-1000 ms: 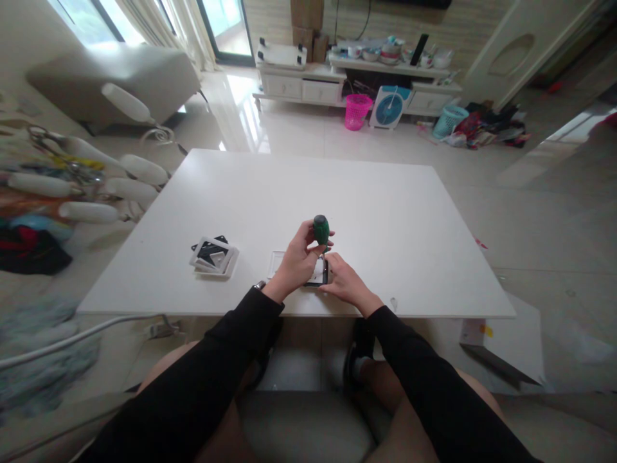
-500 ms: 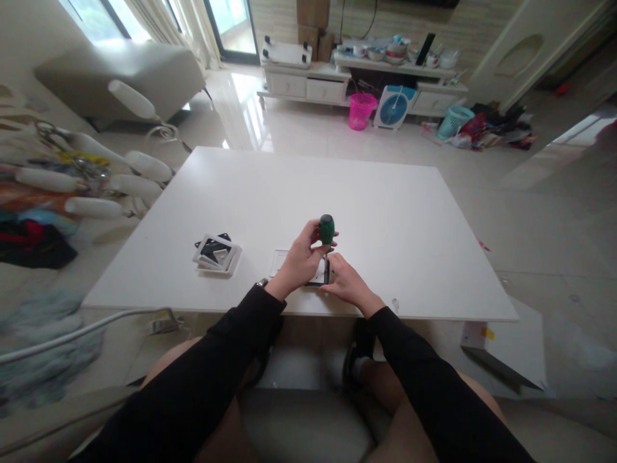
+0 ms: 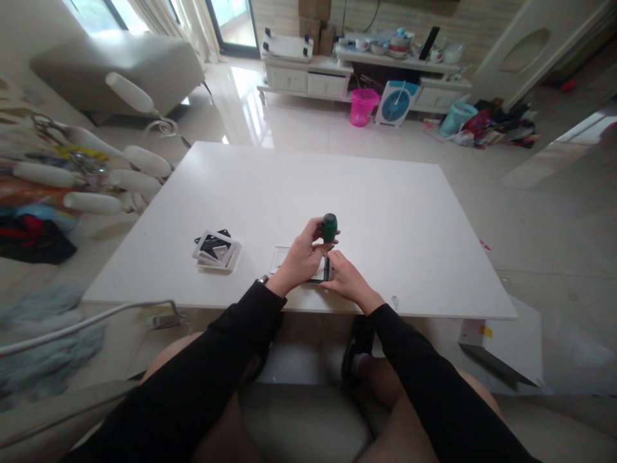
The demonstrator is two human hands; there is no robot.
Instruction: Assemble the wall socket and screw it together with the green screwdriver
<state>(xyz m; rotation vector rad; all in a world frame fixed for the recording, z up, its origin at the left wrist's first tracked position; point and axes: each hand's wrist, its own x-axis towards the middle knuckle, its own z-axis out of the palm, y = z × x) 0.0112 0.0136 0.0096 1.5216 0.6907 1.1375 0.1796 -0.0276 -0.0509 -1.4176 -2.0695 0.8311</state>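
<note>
My left hand (image 3: 299, 258) is closed round a screwdriver with a green handle (image 3: 330, 229) and a dark end cap, held upright. Its shaft goes down between my two hands, and the tip is hidden. Beneath lies a small flat white piece with a black border (image 3: 326, 269), partly covered by the left hand. With thumb and fingers, my right hand (image 3: 348, 279) grips the right side of that piece. A clear plastic tray or lid (image 3: 279, 256) shows just left of it, under the left wrist.
On the left of the white table (image 3: 385, 206) sits a pile of white and black frames (image 3: 219, 251). A small clear item (image 3: 395, 301) lies near the front edge. A pale cable (image 3: 96, 325) runs below the table's left side. A white box (image 3: 506, 341) stands at lower right.
The green handle has turned or tilted slightly in my left hand. Both hands stay in nearly the same place, and the view has shifted a little.
</note>
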